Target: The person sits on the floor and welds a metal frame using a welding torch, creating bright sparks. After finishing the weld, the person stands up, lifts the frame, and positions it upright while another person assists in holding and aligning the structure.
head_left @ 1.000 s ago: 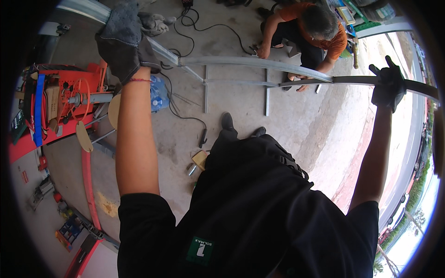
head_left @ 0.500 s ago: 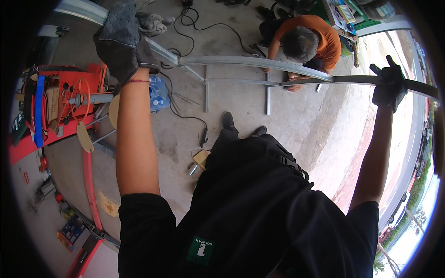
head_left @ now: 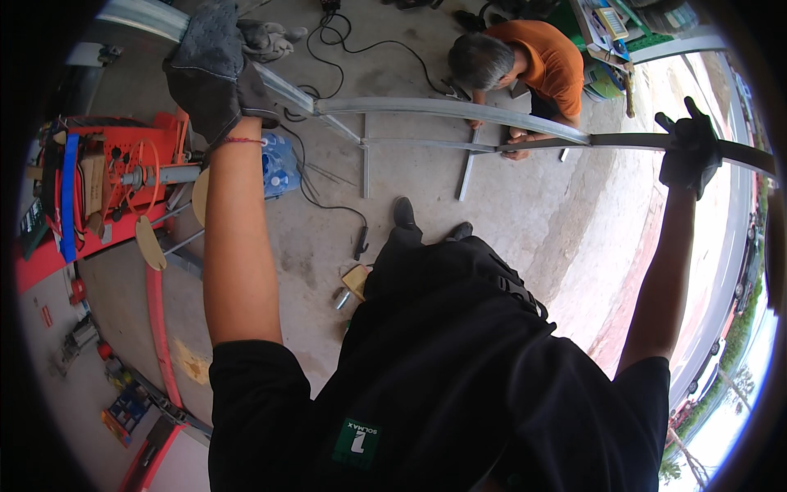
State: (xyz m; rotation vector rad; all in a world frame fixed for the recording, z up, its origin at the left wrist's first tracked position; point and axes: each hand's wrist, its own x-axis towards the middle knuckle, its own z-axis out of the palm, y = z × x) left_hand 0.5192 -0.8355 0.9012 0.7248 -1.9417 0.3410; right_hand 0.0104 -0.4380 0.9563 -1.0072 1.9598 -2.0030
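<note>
A long galvanized metal frame of square tubes [head_left: 451,109] spans the view from upper left to right. My left hand [head_left: 215,78], in a grey and black work glove, is wrapped over its tube at the upper left. Out at the right, my right hand [head_left: 691,154], in a black glove, holds the tube with two fingers pointing up past it. Between my hands, a co-worker in an orange shirt [head_left: 551,61] crouches on the frame's far side. Both of the co-worker's hands [head_left: 515,146] are at the frame, near a slanted upright tube [head_left: 468,174].
Black cables [head_left: 338,207] run over the concrete floor, one ending in an electrode holder [head_left: 361,243]. Blue-tinted water bottles [head_left: 280,166] and red machinery [head_left: 123,176] stand left. A yellowish block [head_left: 356,281] lies by my feet. Loaded shelving [head_left: 602,33] stands at the upper right.
The co-worker's head has shifted left and turned. The upright tube by their hands has tilted, its lower end swinging left. My hands stay almost where they were.
</note>
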